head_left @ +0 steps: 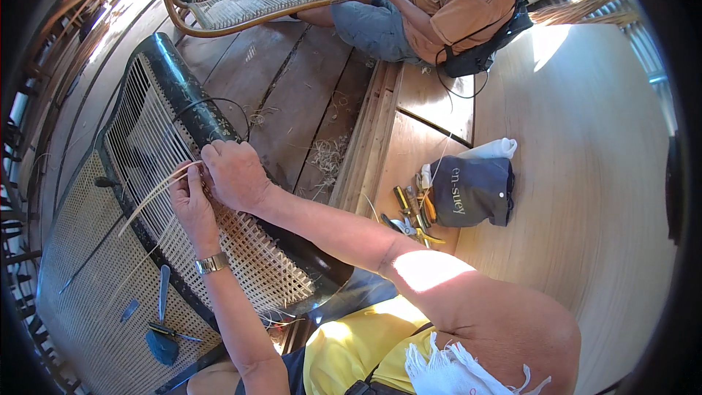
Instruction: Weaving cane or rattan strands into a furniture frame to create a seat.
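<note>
Plank floor [292,102], pale slender cane strips [149,197]

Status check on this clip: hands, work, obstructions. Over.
Left hand pinching pale strip; right hand alongside, fingertips hidden. Woven panel partly filled, bare parallel strands at far end. Loose tools lie left, apart from both hands.

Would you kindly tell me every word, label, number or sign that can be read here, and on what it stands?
Dark blue bag: one line of pale lettering, whose wording I won't copy out.
I can make out no other readable text.
</note>
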Action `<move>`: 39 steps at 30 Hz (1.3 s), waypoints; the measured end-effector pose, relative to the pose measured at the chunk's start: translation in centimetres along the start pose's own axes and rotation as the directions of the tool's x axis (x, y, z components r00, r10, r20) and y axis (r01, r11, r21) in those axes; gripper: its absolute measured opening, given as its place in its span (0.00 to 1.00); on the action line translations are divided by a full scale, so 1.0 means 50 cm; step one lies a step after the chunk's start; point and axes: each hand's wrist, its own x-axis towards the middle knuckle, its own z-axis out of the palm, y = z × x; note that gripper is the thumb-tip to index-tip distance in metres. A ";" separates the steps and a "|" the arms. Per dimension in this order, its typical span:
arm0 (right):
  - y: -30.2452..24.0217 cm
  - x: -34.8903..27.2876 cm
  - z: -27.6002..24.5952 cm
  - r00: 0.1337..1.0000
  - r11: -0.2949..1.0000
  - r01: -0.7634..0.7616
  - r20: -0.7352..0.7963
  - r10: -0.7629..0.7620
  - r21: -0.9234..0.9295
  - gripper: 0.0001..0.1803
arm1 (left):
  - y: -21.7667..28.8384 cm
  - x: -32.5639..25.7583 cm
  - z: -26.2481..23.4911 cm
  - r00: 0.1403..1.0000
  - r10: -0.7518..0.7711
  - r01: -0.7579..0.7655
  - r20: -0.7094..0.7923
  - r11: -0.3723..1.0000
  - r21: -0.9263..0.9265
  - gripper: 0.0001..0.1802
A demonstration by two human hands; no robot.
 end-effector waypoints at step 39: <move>-0.002 0.001 0.005 1.000 1.000 0.002 -0.017 -0.002 -0.008 0.07 | 0.000 0.000 -0.001 1.000 -0.006 0.008 0.029 0.997 -0.079 0.13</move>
